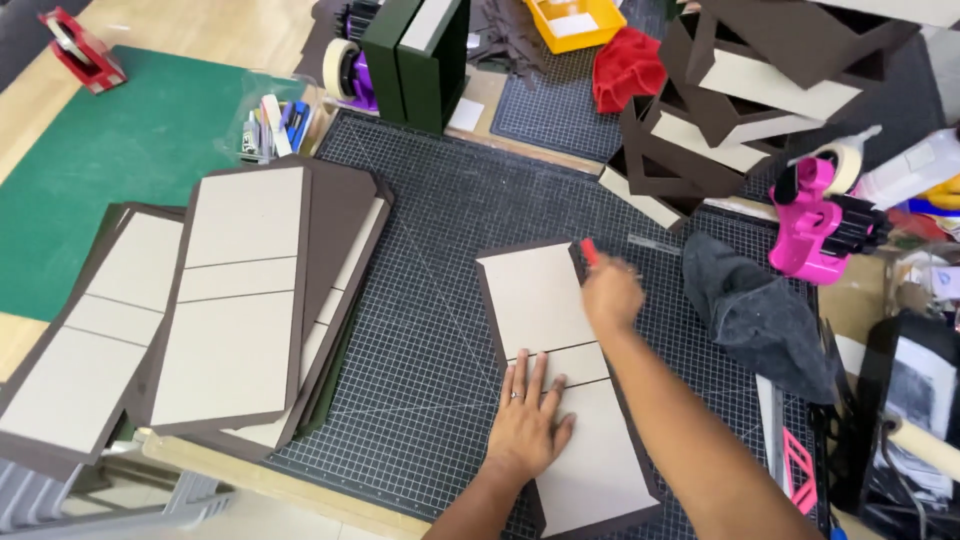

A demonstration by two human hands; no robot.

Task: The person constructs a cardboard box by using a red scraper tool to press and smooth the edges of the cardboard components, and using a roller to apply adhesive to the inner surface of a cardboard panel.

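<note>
Now the left hand [527,425] lies flat, fingers spread, pinning the brown-edged grey board cover [560,380] on the gridded cutting mat [440,300], while the right hand [612,296] pinches a small red tool [589,252] at its edge.

The right hand [612,295] is blurry. It hides most of a small red tool [589,252]. The board's [560,330] bottom is cut off.
</note>
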